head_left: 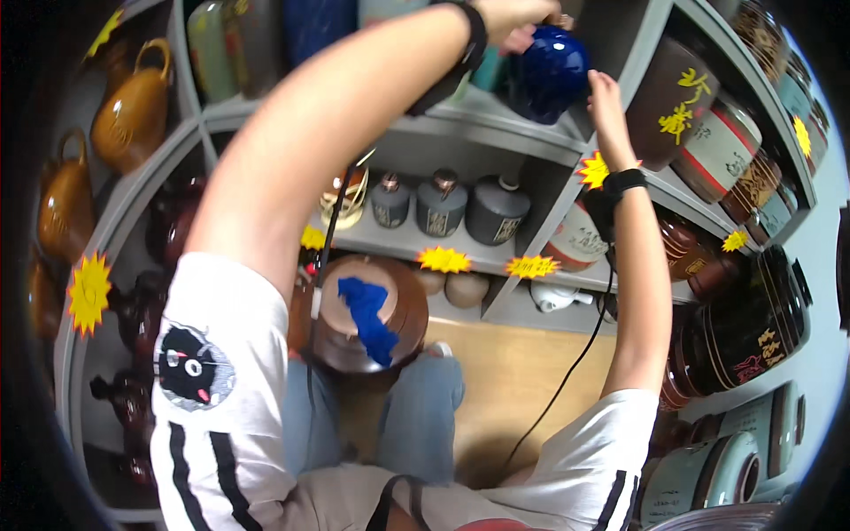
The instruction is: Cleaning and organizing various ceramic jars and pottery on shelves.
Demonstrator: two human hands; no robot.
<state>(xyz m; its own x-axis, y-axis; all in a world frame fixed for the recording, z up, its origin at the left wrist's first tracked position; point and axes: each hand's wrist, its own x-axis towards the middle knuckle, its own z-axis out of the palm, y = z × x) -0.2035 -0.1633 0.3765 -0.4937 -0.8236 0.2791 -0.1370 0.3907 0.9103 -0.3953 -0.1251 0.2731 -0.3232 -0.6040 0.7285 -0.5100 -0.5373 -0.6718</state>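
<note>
A glossy dark blue ceramic jar point(551, 75) is at the upper shelf's front edge, at the top of the head view. My left hand point(522, 22) reaches over to its neck, with the fingers closed about the top and partly cut off by the frame. On the jar's right side, my right hand point(607, 102) presses its fingers against the glaze. The jar is between my two hands; whether its base rests on the shelf point(509, 119) I cannot tell. A crumpled blue cloth point(367, 319) lies on the round lid of a large brown jar point(409, 323) below my arms.
Dark grey bottles point(441, 205) line the shelf below. Brown jugs point(133, 119) stand at the left, and large jars point(722, 150) crowd the right shelves. A black cable point(575, 365) hangs beside my right arm. A white teapot point(558, 297) sits low down.
</note>
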